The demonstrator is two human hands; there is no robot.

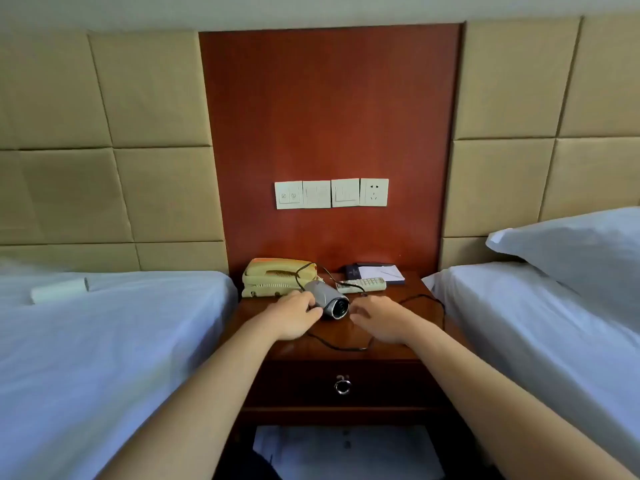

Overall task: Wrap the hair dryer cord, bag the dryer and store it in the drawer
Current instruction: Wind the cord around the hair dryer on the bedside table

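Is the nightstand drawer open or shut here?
Shut: the drawer front sits flush under the nightstand top, its ring pull untouched.

Grey hair dryer (331,302) lies on nightstand (412,289), cord (346,348) unwound.

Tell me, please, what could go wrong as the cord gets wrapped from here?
The cord loops loosely toward the right edge of the nightstand and may snag when pulled in. A black lead also lies across the remote behind the hair dryer, so winding might drag the remote off.
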